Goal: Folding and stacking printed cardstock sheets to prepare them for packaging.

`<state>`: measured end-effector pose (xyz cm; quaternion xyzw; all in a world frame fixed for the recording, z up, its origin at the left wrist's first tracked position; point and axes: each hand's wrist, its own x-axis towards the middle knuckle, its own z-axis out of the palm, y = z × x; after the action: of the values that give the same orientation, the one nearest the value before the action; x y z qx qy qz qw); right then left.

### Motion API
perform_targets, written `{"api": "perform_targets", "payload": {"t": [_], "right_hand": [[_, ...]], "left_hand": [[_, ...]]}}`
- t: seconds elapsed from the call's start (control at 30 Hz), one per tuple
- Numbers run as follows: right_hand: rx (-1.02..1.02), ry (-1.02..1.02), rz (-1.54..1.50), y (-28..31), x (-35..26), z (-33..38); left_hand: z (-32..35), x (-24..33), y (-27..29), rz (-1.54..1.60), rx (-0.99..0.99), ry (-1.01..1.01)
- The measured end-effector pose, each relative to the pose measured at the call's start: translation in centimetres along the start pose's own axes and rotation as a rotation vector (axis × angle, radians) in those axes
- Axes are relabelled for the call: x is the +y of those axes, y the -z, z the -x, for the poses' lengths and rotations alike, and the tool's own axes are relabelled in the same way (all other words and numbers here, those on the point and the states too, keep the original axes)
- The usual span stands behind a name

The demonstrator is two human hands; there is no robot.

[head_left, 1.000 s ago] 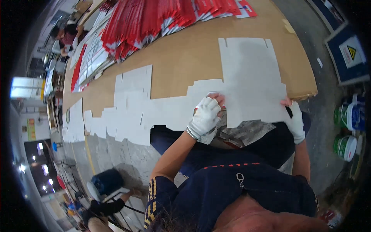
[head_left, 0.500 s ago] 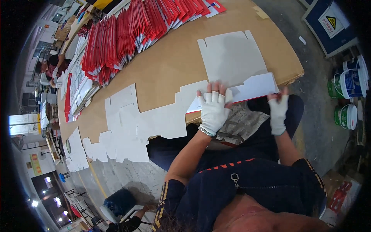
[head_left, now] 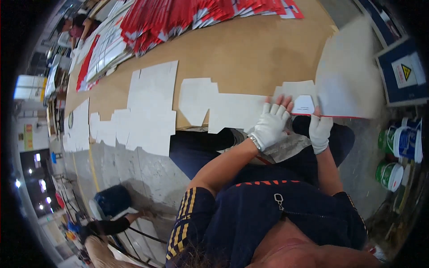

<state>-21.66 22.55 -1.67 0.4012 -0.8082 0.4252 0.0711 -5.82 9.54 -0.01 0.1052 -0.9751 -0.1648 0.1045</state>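
Observation:
Both my hands wear white fingerless gloves. My left hand presses flat on a white die-cut cardboard blank at the near edge of the long brown table. My right hand grips the lower edge of a larger white cardboard sheet, which is lifted and tilted off the table's right end. A small folded flap sits between my two hands.
More white blanks lie in a row along the table's near edge to the left. Stacks of red and white printed sheets cover the far side. Paint buckets stand at the right on the floor. Another person crouches at lower left.
The large white sheet has swung from lying flat on the table to the right, lifted off the table end. Both hands shifted right along the table's edge.

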Motion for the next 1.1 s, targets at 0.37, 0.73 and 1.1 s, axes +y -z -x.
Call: {"api": "perform_targets", "payload": {"t": [0.37,0.73,1.1], "right_hand": [[-0.413,0.595,0.367,-0.4,2.7,-6.4],[-0.281,0.364,0.058,0.3,3.4,-5.5],[-0.772,0.761,0.239,-3.6,-5.5,-3.2]], "left_hand": [[12.5,-7.7,4.6,-0.021,0.09,0.086],[7.8,-10.0,4.0,0.281,0.348,0.662],[9.1,-7.1,7.1,-0.203,-0.013,0.249]]}}
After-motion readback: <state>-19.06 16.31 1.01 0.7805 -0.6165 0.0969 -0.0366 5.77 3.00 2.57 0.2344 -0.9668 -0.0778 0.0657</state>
